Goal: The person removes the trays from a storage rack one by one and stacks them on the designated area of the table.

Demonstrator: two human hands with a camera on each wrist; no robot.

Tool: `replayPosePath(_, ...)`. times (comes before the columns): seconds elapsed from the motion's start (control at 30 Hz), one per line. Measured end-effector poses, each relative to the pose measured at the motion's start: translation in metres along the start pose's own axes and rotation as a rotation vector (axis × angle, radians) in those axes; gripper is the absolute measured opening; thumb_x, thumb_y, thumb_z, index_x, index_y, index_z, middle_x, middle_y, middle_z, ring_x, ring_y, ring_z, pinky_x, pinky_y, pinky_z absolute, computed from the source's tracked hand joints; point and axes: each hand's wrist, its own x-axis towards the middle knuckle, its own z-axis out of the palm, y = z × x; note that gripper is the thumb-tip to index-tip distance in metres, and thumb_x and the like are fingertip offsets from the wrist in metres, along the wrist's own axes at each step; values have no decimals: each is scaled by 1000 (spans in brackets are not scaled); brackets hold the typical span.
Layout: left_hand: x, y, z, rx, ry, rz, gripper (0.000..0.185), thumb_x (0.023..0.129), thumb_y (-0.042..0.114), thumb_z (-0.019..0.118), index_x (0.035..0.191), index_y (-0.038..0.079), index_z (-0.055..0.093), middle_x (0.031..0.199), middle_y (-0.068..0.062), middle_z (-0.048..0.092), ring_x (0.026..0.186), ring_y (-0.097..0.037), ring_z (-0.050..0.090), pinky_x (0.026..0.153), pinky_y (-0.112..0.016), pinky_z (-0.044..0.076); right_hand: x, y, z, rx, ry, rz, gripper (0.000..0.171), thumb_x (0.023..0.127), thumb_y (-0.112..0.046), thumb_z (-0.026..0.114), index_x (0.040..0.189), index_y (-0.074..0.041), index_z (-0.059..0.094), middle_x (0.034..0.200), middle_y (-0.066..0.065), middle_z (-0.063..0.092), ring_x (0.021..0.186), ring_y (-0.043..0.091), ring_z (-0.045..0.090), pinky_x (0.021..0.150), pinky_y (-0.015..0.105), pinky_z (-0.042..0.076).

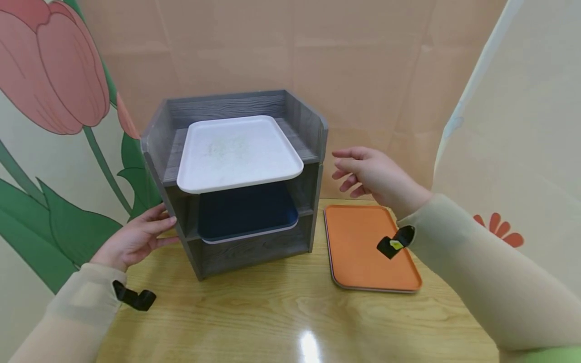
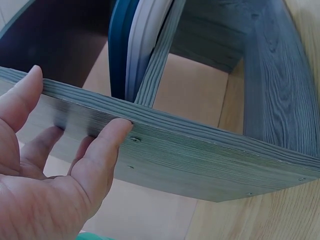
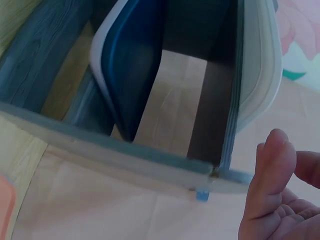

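A grey wooden shelf rack (image 1: 254, 259) stands on the table against the back wall. On its top level lies a white tray (image 1: 236, 151), its front edge jutting past the shelf board. A dark blue tray (image 1: 247, 214) rests on the middle level, stacked on a pale tray (image 2: 142, 45). My left hand (image 1: 140, 234) touches the rack's left side panel with extended fingertips. My right hand (image 1: 379, 176) hovers just off the rack's right side, holding nothing, its fingers loosely bent. Below that hand an orange tray (image 1: 367, 242) tops a small stack on the table.
The wooden table (image 1: 254, 317) extends in front of the rack. Behind it hangs a peach-coloured backdrop (image 1: 363, 75). A wall painted with tulips (image 1: 68, 75) stands close on the left, and a pale wall (image 1: 522, 126) on the right.
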Motion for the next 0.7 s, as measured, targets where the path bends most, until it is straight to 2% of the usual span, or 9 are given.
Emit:
replayPosePath(0.3,0,2,0,23,7,-18,78,101,22,53,155,9,-2,156,-22,-2,114,-4,47,103,-47,41,22,-17,25,47,-39,50,49,100,-25,53,145,-11,39,107,16,64,61,15,61,52,25,49)
replayPosePath(0.5,-1,2,1,17,10,-21,78,101,21,53,155,9,-2,156,-22,-1,114,-6,47,100,-43,45,31,-20,38,65,-32,86,47,100,-26,54,143,-11,42,99,13,66,59,17,62,51,27,49)
replayPosePath(0.7,-2,2,1,17,0,-12,78,101,20,52,155,9,-4,156,-23,-4,117,-8,43,95,-36,50,37,-20,50,121,-44,85,50,99,-25,56,144,-10,39,91,13,68,56,17,62,47,25,48)
